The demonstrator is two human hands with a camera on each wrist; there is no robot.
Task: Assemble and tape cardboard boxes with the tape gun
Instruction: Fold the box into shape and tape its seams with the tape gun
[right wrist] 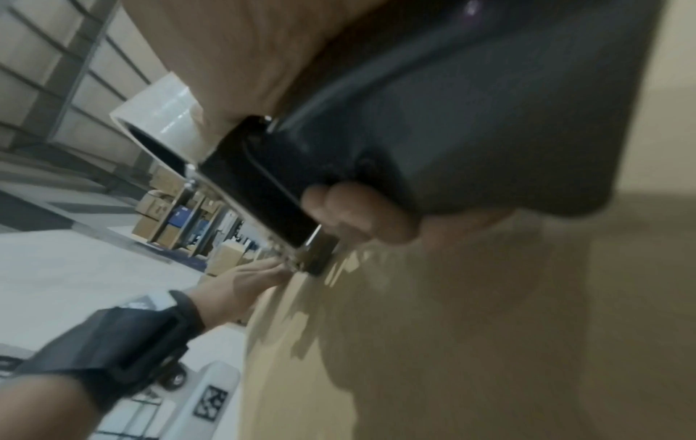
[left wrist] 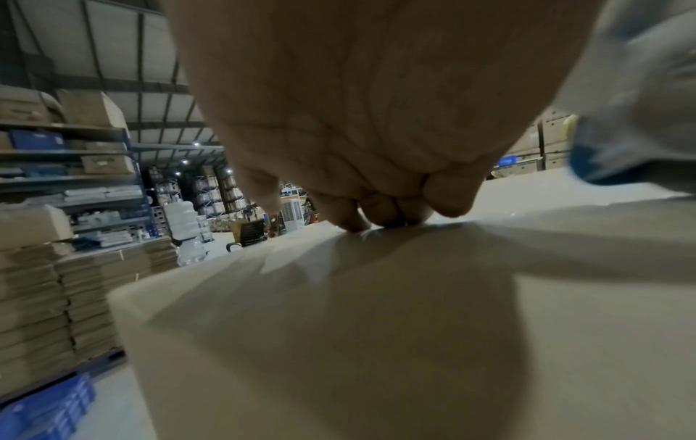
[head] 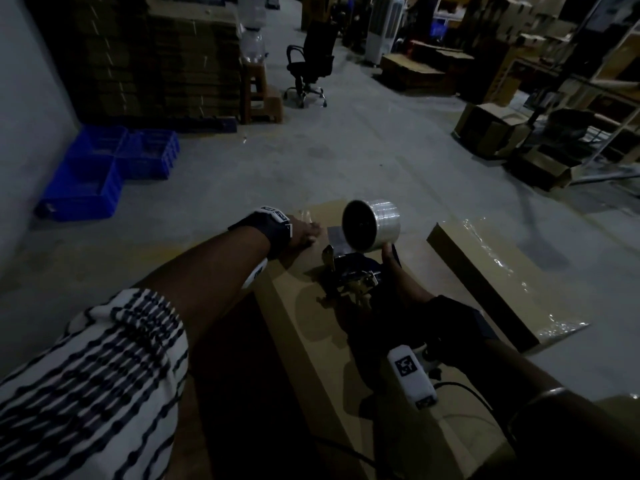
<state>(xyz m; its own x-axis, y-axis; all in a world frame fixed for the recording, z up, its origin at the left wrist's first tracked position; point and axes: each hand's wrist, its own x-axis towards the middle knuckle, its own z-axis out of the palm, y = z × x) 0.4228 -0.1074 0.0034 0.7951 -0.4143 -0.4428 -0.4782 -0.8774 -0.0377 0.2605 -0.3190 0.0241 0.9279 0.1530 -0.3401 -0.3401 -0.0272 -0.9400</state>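
Currently: right hand (head: pixel 398 282) is gripping the tape gun (head: pixel 349 275) by its handle, roll up, nose resting on the cardboard box (head: pixel 311 327). Left hand (head: pixel 304 233), fingers bent, is pressing the box's far end, directly ahead along the box's long axis.

My left hand (head: pixel 304 233) rests on the box (head: pixel 311 327) at its far edge — tape gun (head: pixel 349 271) just right of it, second box (head: pixel 485 278) further right.

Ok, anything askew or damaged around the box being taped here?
Nothing on the box itself. The second box to its right has wrinkled, uneven tape along its top, crumpled at the near end.
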